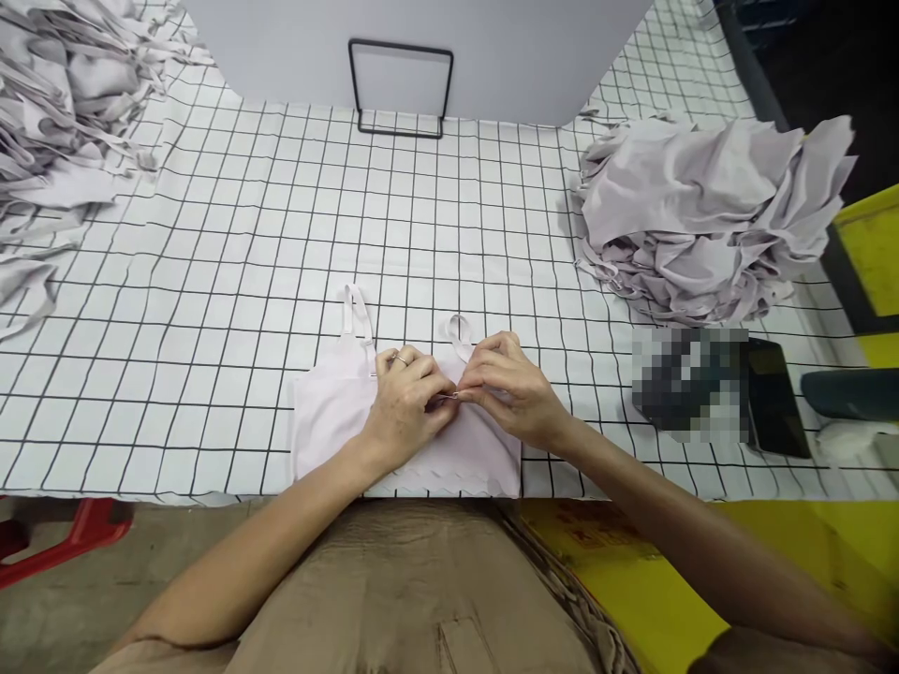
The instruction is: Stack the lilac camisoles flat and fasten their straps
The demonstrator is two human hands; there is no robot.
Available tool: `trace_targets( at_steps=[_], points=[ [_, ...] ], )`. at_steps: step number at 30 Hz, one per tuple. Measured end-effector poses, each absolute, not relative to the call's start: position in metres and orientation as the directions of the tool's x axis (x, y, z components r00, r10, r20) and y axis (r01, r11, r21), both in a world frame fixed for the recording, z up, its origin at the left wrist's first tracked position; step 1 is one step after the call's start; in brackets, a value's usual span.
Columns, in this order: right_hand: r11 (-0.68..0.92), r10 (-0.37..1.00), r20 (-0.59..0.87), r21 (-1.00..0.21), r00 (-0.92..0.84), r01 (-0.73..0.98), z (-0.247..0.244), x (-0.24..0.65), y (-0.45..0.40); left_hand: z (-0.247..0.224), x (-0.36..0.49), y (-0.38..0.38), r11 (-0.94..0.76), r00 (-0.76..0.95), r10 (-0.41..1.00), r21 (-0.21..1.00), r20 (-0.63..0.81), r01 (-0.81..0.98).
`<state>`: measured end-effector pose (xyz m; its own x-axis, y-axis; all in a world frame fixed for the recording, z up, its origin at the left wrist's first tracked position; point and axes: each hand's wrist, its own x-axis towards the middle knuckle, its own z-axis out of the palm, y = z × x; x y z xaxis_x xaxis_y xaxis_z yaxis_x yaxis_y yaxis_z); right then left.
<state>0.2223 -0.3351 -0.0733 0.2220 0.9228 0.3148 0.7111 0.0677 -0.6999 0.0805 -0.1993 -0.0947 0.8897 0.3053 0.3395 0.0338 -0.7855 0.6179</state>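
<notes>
Strapped garment (327,421), 1: mid-work.
Left hand (407,402), right hand (516,391): both pinching thin piece (448,396); cloth heap (66,103), 10 o'clock; cloth pile (702,206), 2 o'clock; finished side unclear.

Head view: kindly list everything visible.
garment: 1, pale pink, near edge
fabric piles: 2, greyish, both sides
checked cloth: 1, white and black, tabletop
board: 1, grey, far side
wire stand: 1, black, near board
pixelated patch: 1, mixed, right
phone: 1, black, right
cylinder: 1, dark, right
unclear item: 1, white, right
object: 1, red, lower left
surfaces: several, yellow, right
floor: 1, grey, lower left
clothing: 1, brown, bottom
left grip: 1, ringed, at garment
right grip: 1, bare, at garment
</notes>
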Motion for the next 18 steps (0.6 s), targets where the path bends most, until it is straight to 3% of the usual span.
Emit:
trace_targets(
  at_steps=[18],
  points=[
    [0.057,0.919,0.334,-0.639,0.210,0.767,-0.0763,0.2260,-0.3367,-0.0952,0.0802,-0.1976,-0.788,0.888,0.299,0.615,0.350,0.023]
  ],
)
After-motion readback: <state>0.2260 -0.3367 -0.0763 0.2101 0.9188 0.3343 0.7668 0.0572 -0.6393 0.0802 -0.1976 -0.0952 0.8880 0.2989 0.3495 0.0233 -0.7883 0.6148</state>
